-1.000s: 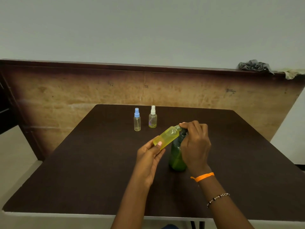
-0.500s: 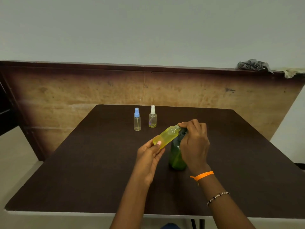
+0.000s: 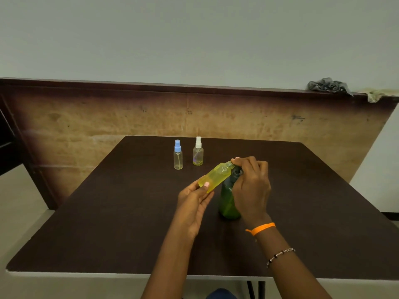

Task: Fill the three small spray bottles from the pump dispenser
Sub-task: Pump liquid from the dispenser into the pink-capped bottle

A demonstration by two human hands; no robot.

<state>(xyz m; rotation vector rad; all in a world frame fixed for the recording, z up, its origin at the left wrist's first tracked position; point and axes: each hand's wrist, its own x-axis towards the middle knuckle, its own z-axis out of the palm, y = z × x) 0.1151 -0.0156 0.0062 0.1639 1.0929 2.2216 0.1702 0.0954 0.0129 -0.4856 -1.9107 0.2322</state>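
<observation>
Holding the yellow spray bottle (image 3: 214,177) by its base, the left hand (image 3: 195,200) pinches it between thumb and fingers and keeps it tilted, its uncapped threaded neck pointing up and to the right. That neck sits at the top of the green pump dispenser (image 3: 228,200), which stands upright on the dark worktop (image 3: 108,223). The right hand (image 3: 251,186) is curled over the dispenser's pump head, fingertips at the yellow bottle's mouth; the pump nozzle itself is hidden beneath the fingers. An orange band (image 3: 261,228) and a beaded bracelet (image 3: 280,254) sit on the right wrist and forearm. Farther back on the worktop, the blue-capped spray bottle (image 3: 178,155) and the white-capped spray bottle (image 3: 198,152) stand upright, close beside each other and well apart from the hands. A crumpled grey cloth (image 3: 327,85) lies on the ledge of the wooden panel (image 3: 108,121) behind.
</observation>
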